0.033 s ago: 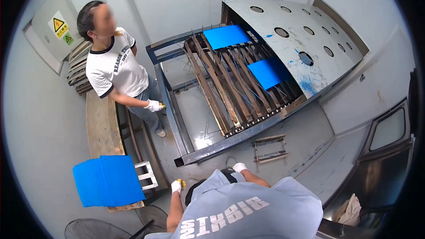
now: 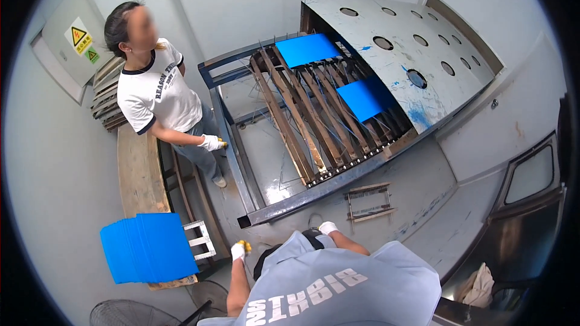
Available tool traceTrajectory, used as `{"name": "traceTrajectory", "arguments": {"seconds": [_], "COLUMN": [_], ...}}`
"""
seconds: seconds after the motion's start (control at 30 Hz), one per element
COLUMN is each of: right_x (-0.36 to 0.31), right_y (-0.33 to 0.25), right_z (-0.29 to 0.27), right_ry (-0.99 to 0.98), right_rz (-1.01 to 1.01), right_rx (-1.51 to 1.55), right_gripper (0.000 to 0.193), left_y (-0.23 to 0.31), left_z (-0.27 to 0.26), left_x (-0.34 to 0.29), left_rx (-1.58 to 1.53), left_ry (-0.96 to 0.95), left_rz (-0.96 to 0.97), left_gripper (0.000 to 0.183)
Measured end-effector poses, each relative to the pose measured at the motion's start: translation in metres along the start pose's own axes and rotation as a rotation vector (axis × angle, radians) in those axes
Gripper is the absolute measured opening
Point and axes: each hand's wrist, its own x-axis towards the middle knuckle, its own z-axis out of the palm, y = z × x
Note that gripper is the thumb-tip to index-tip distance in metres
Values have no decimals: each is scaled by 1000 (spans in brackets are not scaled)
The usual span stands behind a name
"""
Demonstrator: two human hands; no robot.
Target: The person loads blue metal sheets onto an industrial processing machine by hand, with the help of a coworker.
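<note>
My left hand (image 2: 239, 250), in a white glove with yellow on the finger side, hangs low beside my body. Its fingers look curled in, and nothing shows in them. My right hand (image 2: 328, 228), also gloved in white, is at my front near the machine's metal frame (image 2: 314, 203), touching nothing I can see; its fingers are hidden. Beyond the frame run brown slats (image 2: 294, 115) with thin wires. Two blue sheets lie on them: a far sheet (image 2: 307, 51) and a nearer sheet (image 2: 363, 98), which sits close by the grey perforated cover (image 2: 399, 48).
A co-worker (image 2: 162, 87) stands at the left, one gloved hand at the frame's corner. Blue sheets (image 2: 148, 247) are stacked on a wooden bench (image 2: 141, 175). A small rack (image 2: 369, 203) lies on the floor at right. A fan (image 2: 130, 314) stands at lower left.
My left hand has shifted slightly up and left, showing more of the glove's yellow side. The sheets, slats and co-worker look the same.
</note>
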Motion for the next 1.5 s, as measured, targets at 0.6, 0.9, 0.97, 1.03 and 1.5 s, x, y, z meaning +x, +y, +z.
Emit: {"name": "traceTrajectory", "arguments": {"seconds": [0.6, 0.9, 0.97, 1.03, 1.5], "right_x": [-26, -65, -73, -81, -72], "right_y": [130, 185, 204, 218, 321], "right_z": [-29, -17, 4, 21, 67], "right_ry": [159, 309, 292, 291, 89], "right_rz": [44, 271, 244, 195, 52], "right_rx": [-179, 119, -8, -95, -198], "right_gripper": [23, 27, 20, 18, 22], "left_y": [335, 336, 336, 340, 341], "left_z": [352, 560, 582, 585, 446], "left_x": [-107, -9, -1, 11, -37], "left_rx": [-127, -165, -117, 74, 164], "left_ry": [-698, -603, -558, -548, -288], "left_rz": [538, 122, 142, 127, 613], "left_gripper": [31, 18, 17, 17, 19]}}
